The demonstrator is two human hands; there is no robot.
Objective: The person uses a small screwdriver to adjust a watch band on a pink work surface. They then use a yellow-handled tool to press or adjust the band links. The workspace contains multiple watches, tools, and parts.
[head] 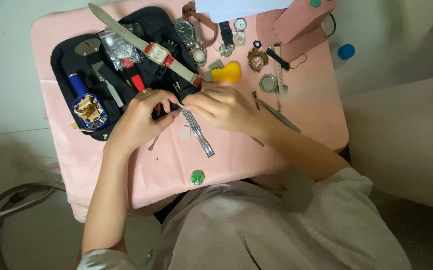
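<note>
My left hand and my right hand meet over the middle of a pink-covered table. Between their fingertips they pinch the upper end of a silver metal watch bracelet, which trails down and to the right on the cloth. A thin metal tool pokes out below my left hand. Both hands have their fingers curled tight around the bracelet's end; the exact grip point is hidden by the fingers.
A black tool pouch lies at the back left with a red-and-white watch, a blue tool and a small blue dish. Watches, watch parts, a yellow tool and tweezers lie behind my right hand. A green disc sits near the front edge.
</note>
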